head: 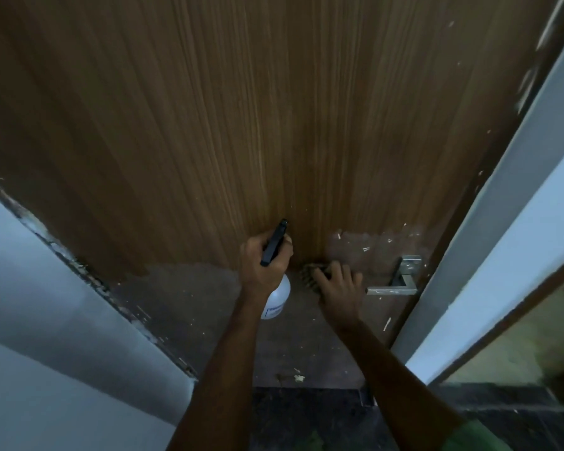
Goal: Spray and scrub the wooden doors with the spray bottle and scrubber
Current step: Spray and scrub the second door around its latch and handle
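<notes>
A tall wooden door fills the view, its upper part dark and wet-looking, its lower band dull and dusty with pale paint flecks. My left hand grips a white spray bottle by its black trigger head, nozzle close to the door. To its right, my right hand presses a scrubber against the door at the border of the wet and dull areas. Most of the scrubber is hidden under my fingers.
A metal lever handle sticks out just right of my right hand. The grey door frame runs along the right, a pale wall along the left. Dark floor lies below.
</notes>
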Motion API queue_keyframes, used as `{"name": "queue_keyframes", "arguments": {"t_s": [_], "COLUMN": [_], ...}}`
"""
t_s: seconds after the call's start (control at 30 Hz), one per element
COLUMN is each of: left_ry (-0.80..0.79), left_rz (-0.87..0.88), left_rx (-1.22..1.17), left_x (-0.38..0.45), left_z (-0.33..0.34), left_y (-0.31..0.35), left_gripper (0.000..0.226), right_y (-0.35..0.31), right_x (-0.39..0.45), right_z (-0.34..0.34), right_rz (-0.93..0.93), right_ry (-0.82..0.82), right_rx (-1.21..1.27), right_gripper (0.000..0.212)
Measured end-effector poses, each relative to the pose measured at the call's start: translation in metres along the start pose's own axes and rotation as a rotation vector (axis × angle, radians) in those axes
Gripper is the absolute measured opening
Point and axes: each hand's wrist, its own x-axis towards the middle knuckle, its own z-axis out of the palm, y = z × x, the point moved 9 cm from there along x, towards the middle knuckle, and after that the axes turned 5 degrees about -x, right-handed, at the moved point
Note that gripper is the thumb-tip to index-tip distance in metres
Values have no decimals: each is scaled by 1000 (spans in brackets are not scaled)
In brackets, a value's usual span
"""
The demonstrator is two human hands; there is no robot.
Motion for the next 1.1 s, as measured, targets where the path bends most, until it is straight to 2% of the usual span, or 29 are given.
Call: {"name": "queue_keyframes", "arguments": {"t_s": [0.07, 0.17, 0.2, 0.27, 0.37, 0.43, 0.5, 0.6, 0.67, 0.7, 0.87, 0.93, 1.03, 1.1], "left_ry": [-5, 15, 14, 3, -19, -29, -34, -9, -10, -20, -80, -89, -80, -88], "left_rz": [5, 15, 33, 49, 41, 48, 44, 38, 29, 23, 16, 38, 35, 29], "left_rx": [-1, 16, 31, 49, 46, 37, 32, 39, 39, 35, -8, -7, -6, -5], "left_x": [1, 1, 1, 0, -1, -3, -4, -5, -7, -8, -11, -11, -9, -10], "left_z": [8, 18, 22, 32, 44, 50, 54, 57, 61, 63, 76, 80, 84, 90], "left_y": [1, 3, 5, 6, 5, 9, 10, 10, 8, 7, 5, 9, 11, 13], "left_gripper": [37, 39, 41, 42, 39, 40, 41, 42, 42, 41, 36, 35, 32, 31], "right_y": [8, 26, 31, 38, 34, 41, 45, 55, 67, 71, 76, 83, 98, 109], "right_x": [20, 54, 58, 50, 9, -1, 14, 47, 52, 47, -11, -2, 25, 31], "right_z": [-22, -71, -78, -67, -22, -12, -28, -73, -82, -77, -21, -31, -65, -75], "right_rz": [45, 159, 188, 202, 85, 43, 81, 191, 258, 267, 207, 250, 385, 450], "right_ry": [80, 290, 345, 306, 81, 4, 55, 248, 326, 305, -37, 1, 183, 249], "right_rx": [-3, 0, 11, 34, 42, 71, 78, 83, 119, 134, 165, 188, 197, 220], "right_gripper": [45, 18, 17, 22, 51, 57, 51, 28, 32, 37, 66, 59, 39, 37]}}
